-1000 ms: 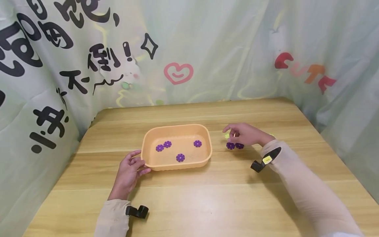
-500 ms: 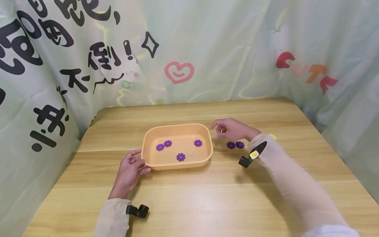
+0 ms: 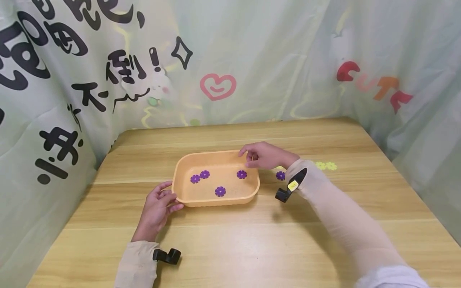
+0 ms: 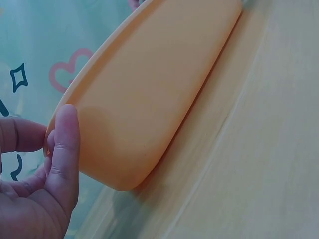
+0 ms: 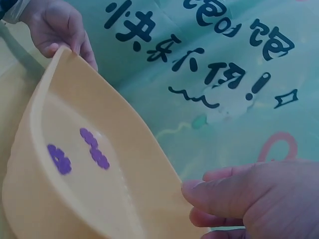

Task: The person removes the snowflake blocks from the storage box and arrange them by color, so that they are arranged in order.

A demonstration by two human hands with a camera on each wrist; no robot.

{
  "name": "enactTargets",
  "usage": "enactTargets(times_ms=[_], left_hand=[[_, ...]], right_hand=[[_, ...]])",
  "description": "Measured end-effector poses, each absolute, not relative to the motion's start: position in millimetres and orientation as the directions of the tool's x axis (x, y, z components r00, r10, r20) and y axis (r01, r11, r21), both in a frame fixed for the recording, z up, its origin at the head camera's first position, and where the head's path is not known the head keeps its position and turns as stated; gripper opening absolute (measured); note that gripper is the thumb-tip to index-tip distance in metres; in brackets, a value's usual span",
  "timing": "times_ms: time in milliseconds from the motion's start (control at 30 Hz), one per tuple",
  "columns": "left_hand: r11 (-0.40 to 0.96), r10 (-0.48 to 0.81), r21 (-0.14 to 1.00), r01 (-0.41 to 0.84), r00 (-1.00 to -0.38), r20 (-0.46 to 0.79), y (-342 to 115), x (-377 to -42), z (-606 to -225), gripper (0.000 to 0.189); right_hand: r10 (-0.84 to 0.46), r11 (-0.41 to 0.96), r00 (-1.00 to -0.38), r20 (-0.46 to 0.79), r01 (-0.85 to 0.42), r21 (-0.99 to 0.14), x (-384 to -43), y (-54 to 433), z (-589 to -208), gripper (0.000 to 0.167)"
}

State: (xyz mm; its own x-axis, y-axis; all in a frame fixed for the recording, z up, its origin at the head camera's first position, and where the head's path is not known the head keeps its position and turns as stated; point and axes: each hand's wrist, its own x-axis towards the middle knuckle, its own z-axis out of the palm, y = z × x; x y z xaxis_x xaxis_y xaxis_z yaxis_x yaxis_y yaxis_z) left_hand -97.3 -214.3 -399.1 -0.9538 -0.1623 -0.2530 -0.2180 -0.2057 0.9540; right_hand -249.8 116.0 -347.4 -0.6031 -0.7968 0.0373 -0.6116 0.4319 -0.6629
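Note:
A shallow orange plastic tray (image 3: 216, 202) sits on the table, with several purple notched flower-shaped discs (image 3: 220, 191) lying flat inside. My left hand (image 3: 155, 212) pinches the tray's near left corner; in the left wrist view its thumb (image 4: 67, 134) lies against the outer wall. My right hand (image 3: 267, 155) is at the tray's far right corner, fingers bent and thumb tip apart from the index finger. In the right wrist view the right thumb (image 5: 212, 195) overlaps the tray's far rim. Whether anything is between those fingers cannot be made out.
Right of the tray, a purple disc (image 3: 280, 175) lies on the wooden table (image 3: 230, 248), partly beside the right sleeve. Yellow-green discs (image 3: 330, 166) lie farther right, and another peeks out by the right wrist. A printed curtain (image 3: 273, 80) closes off the back and sides.
My right hand has moved left, from above the loose discs to the tray's far right corner. The yellow-green discs at right have come into view. My left hand and the tray stay put.

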Motion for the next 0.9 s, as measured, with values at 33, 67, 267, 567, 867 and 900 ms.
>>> enactTargets(times_ms=[33,67,267,567,867,900], left_hand=[[-0.206,-0.162,0.954,-0.218,-0.954,-0.253,-214.2,-97.4,-399.0,0.048],[-0.204,-0.16,0.955,-0.217,-0.955,-0.251,-214.2,-97.5,-398.9,0.048],[-0.179,-0.163,0.955,-0.236,-0.95,-0.265,-215.7,-94.4,-400.1,0.049],[-0.17,-0.163,0.958,-0.229,-0.953,-0.257,-215.4,-97.9,-401.1,0.049],[-0.157,-0.159,0.957,-0.246,-0.95,-0.27,-215.4,-97.3,-398.0,0.049],[-0.157,-0.158,0.956,-0.247,-0.95,-0.271,-215.3,-97.4,-398.0,0.049]], right_hand=[[-0.797,0.43,-0.603,0.038,-0.611,-0.665,-250.0,112.8,-347.1,0.03],[-0.798,0.429,-0.602,0.036,-0.609,-0.667,-249.9,109.4,-346.5,0.03],[-0.818,0.425,-0.575,-0.004,-0.6,-0.678,-249.1,86.0,-346.0,0.032],[-0.833,0.429,-0.552,-0.039,-0.6,-0.676,-254.4,59.3,-346.2,0.033],[-0.863,0.443,-0.48,-0.16,-0.566,-0.695,-261.1,40.1,-357.1,0.041],[-0.866,0.444,-0.47,-0.169,-0.568,-0.693,-261.9,38.5,-357.9,0.041]])
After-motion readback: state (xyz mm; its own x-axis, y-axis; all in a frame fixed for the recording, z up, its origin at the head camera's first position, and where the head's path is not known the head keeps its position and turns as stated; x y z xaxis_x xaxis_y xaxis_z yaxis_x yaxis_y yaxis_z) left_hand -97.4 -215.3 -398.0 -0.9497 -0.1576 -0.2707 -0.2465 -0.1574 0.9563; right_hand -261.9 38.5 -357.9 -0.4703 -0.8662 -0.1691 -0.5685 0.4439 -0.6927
